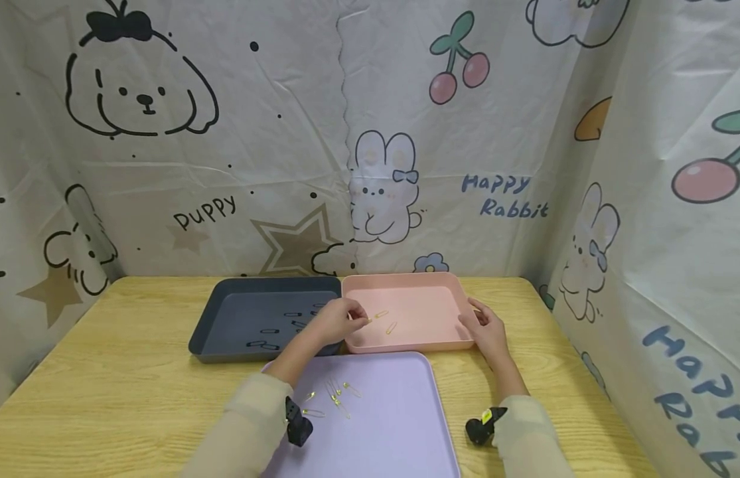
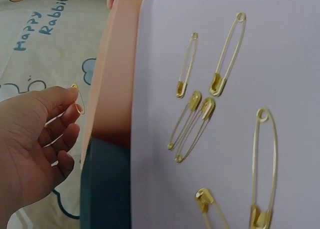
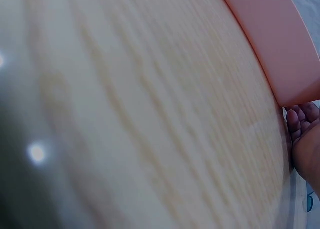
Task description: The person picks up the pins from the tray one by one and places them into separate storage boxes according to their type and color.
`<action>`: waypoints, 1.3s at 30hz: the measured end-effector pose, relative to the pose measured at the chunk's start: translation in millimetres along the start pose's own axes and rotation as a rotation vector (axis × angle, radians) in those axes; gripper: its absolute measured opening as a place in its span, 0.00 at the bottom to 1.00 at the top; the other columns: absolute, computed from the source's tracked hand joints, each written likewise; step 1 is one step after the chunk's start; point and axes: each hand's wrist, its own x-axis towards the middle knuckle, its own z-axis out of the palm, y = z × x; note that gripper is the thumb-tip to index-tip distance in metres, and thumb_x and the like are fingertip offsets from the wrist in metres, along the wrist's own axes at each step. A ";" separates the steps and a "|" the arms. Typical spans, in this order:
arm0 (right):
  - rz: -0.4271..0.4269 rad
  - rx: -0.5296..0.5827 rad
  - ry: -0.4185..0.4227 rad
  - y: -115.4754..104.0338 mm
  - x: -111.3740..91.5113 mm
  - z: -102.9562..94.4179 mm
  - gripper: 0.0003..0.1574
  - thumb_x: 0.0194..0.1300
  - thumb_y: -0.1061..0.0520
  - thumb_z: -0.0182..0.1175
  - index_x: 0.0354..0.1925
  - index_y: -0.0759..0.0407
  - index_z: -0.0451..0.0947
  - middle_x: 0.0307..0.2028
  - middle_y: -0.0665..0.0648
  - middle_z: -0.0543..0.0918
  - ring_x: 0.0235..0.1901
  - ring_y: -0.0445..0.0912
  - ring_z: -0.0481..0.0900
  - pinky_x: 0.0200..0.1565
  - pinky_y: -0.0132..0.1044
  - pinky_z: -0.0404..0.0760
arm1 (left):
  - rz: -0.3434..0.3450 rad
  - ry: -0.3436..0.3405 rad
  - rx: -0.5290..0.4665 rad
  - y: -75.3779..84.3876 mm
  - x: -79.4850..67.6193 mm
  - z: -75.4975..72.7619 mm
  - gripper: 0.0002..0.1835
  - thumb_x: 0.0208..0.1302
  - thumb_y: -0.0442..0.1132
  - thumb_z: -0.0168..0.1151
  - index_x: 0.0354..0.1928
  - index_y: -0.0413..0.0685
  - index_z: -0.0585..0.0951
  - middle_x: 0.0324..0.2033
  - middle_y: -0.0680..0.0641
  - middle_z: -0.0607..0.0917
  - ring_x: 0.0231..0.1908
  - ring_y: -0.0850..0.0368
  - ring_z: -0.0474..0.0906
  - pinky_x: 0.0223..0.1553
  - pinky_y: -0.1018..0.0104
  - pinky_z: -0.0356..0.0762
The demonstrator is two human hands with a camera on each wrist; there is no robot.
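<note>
One safety pin (image 2: 81, 100) pinched by left fingers (image 2: 67, 136); right fingers (image 1: 485, 312) (partly hidden) at pink tray (image 1: 426, 312), grip unclear.

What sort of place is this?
Likely a screened-off tabletop workspace: a wood-grain table, cartoon-printed sheeting behind and beside it, and a lilac tray holding gold safety pins.

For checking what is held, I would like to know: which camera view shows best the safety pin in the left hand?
The left wrist view: the safety pin, pinched in the left hand, is larger there and its thin outline shows. The head view shows only a tiny gold bit of it; the right wrist view, none.
</note>
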 end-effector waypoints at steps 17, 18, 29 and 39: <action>-0.006 -0.010 0.002 -1.4 0.7 -1.0 0.34 0.64 0.51 0.58 0.67 0.53 0.62 0.60 0.65 0.71 0.58 0.51 0.69 0.39 0.15 0.68 | -0.033 -0.041 -0.084 -8.0 5.2 13.8 0.06 0.62 0.42 0.60 0.31 0.47 0.81 0.26 0.52 0.78 0.25 0.60 0.69 0.25 0.70 0.67; -0.005 -0.013 -0.002 -1.2 0.8 -1.0 0.34 0.64 0.51 0.58 0.67 0.53 0.62 0.60 0.65 0.71 0.58 0.51 0.69 0.39 0.14 0.68 | -0.036 -0.041 -0.085 -8.2 5.6 14.1 0.06 0.62 0.42 0.60 0.31 0.47 0.81 0.26 0.52 0.77 0.25 0.60 0.69 0.24 0.70 0.67; -0.004 0.005 0.006 -1.4 1.1 -0.7 0.34 0.64 0.52 0.58 0.67 0.54 0.63 0.60 0.65 0.71 0.58 0.51 0.69 0.39 0.14 0.68 | -0.047 -0.035 -0.116 -10.1 9.2 14.8 0.06 0.62 0.41 0.61 0.31 0.47 0.81 0.26 0.51 0.76 0.25 0.59 0.69 0.23 0.70 0.67; 0.009 -0.009 0.003 0.1 0.4 -0.1 0.34 0.64 0.51 0.58 0.67 0.52 0.62 0.60 0.64 0.71 0.59 0.51 0.68 0.39 0.15 0.68 | -0.044 -0.026 -0.125 -10.4 8.1 14.8 0.07 0.62 0.41 0.60 0.32 0.46 0.81 0.26 0.50 0.76 0.25 0.58 0.69 0.23 0.70 0.66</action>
